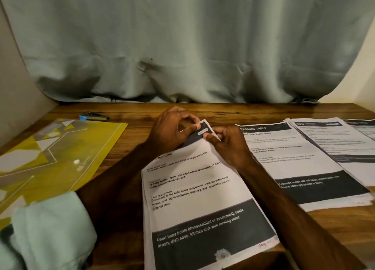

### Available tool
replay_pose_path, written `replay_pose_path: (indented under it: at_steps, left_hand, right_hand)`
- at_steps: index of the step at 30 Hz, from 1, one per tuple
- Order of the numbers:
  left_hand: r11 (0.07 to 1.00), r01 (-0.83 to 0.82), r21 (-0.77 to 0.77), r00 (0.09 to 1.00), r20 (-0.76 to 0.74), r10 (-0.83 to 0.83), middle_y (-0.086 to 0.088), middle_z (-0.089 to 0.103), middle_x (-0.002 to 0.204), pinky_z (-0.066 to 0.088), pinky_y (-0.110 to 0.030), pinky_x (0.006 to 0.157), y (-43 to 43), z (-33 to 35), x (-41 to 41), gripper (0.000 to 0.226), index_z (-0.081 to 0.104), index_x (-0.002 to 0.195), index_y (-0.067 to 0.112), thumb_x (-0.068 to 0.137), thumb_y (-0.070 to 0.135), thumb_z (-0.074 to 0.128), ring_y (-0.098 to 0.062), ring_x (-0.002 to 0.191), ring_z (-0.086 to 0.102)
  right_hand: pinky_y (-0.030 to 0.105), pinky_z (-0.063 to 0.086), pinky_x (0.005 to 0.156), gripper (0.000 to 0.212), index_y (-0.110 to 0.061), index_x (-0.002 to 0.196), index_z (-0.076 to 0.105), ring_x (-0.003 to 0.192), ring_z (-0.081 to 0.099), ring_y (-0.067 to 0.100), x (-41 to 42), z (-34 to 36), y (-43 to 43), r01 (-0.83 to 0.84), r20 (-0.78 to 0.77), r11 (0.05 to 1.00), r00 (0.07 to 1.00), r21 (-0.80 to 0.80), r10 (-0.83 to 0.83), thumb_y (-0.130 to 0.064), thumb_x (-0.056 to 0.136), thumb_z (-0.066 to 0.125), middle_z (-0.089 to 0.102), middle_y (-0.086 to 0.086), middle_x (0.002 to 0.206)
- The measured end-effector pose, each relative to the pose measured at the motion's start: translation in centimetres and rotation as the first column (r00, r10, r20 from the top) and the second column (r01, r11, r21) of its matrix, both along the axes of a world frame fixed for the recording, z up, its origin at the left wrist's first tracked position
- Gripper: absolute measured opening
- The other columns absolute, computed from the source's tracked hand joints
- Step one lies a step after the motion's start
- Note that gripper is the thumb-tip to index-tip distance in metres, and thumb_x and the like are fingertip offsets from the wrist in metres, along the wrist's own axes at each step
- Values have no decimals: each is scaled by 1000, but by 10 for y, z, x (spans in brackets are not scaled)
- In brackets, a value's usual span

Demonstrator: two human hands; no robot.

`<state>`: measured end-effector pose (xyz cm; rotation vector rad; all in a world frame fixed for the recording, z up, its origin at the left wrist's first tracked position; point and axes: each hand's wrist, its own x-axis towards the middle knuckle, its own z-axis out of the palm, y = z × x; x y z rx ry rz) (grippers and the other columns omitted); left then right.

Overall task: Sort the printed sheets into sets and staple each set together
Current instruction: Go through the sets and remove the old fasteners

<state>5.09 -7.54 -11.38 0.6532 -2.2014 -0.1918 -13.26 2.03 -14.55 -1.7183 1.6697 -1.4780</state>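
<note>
Left hand (pixel 170 129) and right hand (pixel 229 146) pinch the far corner of the sheet set (pixel 192 188), its long axis running back along the wrists; the apparent stapler (pixel 94 117) lies leftward, nearer the left hand.

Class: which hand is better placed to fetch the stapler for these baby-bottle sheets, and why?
Probably the left hand: the black stapler with a blue end lies on the wooden table to its left. The right hand, pinching the white printed sheets' top corner, would have to cross over.
</note>
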Motion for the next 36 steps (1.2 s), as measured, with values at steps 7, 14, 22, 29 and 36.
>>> replay_pose_path:
  at_steps: [7, 14, 22, 29, 36]
  left_hand:
    - [858, 239, 455, 960, 22, -279, 11, 79, 92, 49, -14, 67, -12, -1, 14, 13, 80, 102, 13, 99, 19, 69, 3, 80, 71]
    - [845, 206, 493, 962, 55, -266, 5, 80, 96, 52, -17, 66, -9, 15, 38, 16, 81, 106, 13, 97, 22, 71, -6, 82, 75]
    - [847, 50, 530, 992, 72, -104, 6, 78, 79, 54, -26, 61, -21, 23, 100, 13, 82, 89, 21, 96, 25, 72, -9, 68, 73]
    - [713, 81, 696, 995, -96, -18, 7, 77, 75, 50, -20, 69, -34, -14, 138, 16, 75, 82, 12, 93, 0, 71, 2, 71, 69]
    - [741, -6, 672, 997, -51, 54, -7, 74, 117, 53, -21, 90, -62, -33, 133, 32, 72, 118, 2, 92, 21, 75, -11, 97, 69]
  right_hand:
    - [28, 40, 62, 12, -17, 94, 81, 71, 54, 8, 11, -2, -2, -23, 66, 1000, 998, 1, 23, -18, 96, 69, 76, 19, 87]
    - [34, 54, 74, 10, -19, 96, 78, 74, 72, 9, 24, 5, -9, -57, 33, 994, 998, 90, 55, -15, 97, 69, 79, -3, 86]
    - [34, 57, 90, 18, -13, 111, 70, 94, 68, 13, 89, 55, -48, 83, -224, 996, 971, -18, -85, -19, 94, 72, 72, -3, 101]
    - [29, 56, 85, 14, -13, 94, 77, 90, 70, 13, 171, 64, -118, -64, -386, 998, 920, 22, 67, -7, 85, 69, 76, 0, 95]
    - [34, 55, 82, 20, -8, 102, 72, 92, 68, 20, 227, 69, -205, -208, -475, 957, 834, 201, 281, -13, 84, 75, 72, 5, 98]
